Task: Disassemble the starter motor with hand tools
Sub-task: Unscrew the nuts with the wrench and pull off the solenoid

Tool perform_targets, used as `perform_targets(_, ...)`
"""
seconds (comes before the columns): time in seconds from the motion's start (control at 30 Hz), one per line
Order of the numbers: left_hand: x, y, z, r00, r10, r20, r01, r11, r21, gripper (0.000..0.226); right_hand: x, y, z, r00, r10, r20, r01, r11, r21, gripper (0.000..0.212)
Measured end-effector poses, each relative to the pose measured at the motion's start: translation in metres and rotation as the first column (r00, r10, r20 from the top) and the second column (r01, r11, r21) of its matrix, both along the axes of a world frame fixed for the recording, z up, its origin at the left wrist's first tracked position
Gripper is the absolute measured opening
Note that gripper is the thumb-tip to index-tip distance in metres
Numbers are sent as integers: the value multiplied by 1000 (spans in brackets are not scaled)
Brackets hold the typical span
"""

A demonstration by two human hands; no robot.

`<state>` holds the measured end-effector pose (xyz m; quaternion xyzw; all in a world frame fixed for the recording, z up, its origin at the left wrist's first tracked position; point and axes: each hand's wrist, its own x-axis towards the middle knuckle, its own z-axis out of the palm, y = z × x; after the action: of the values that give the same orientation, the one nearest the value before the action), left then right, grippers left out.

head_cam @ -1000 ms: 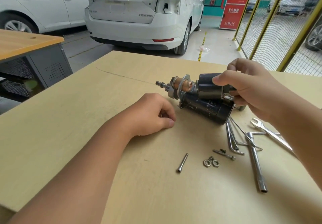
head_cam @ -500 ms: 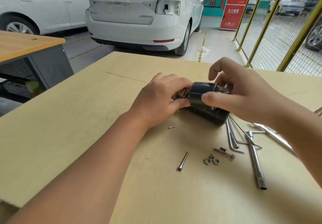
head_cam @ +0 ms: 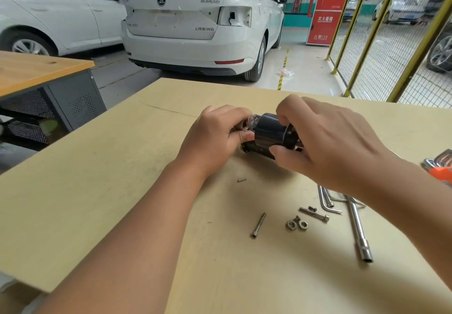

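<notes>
The black starter motor (head_cam: 267, 134) lies on the wooden table (head_cam: 97, 179) between both hands. My left hand (head_cam: 215, 140) grips its shaft end, hiding most of the metal parts there. My right hand (head_cam: 325, 142) holds the black solenoid cylinder on top, thumb below and fingers over it. A small pin (head_cam: 241, 180) lies just in front of the motor.
A long bolt (head_cam: 258, 225), two nuts (head_cam: 296, 224), another bolt (head_cam: 314, 214), hex keys (head_cam: 326, 198) and a socket wrench (head_cam: 360, 235) lie at the front right. An orange-handled tool (head_cam: 440, 169) is at the right edge. White cars and a yellow mesh fence stand beyond.
My left hand moved from resting on the table onto the motor's shaft end and now grips it. A small pin appeared on the table. My right hand shifted its hold on the solenoid.
</notes>
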<state>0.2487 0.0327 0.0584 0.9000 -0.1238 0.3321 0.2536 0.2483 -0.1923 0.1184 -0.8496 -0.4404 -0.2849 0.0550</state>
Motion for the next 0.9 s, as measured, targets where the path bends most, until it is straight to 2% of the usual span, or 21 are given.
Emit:
perform_targets(0.13, 1, 4, -2, 997, 63, 33, -61, 996, -65, 30, 7, -3, -20, 989, 73, 125, -77, 997, 26, 38)
perform_targets(0.27, -1, 0, -1, 995, 74, 72, -72, 997, -29, 32, 21, -4, -38, 983, 98, 157, -118, 985, 124, 37)
perform_targets(0.47, 3, 3, -3, 986, 154, 64, -152, 988, -35, 31, 23, -6, -45, 956, 226, 185, -248, 963, 104, 39)
perform_targets(0.57, 6, 8, -4, 980, 176, 89, -168, 982, -91, 30, 17, -2, -43, 964, 227, 140, -244, 963, 117, 41)
perform_targets(0.7, 7, 14, -7, 968, 241, 68, -224, 954, -199, 27, 14, -5, -33, 985, 171, 27, -173, 960, 219, 47)
perform_targets(0.9, 7, 13, -8, 960, 270, 69, -251, 946, -204, 23, 14, 6, -39, 941, 104, -323, -6, 957, 291, 46)
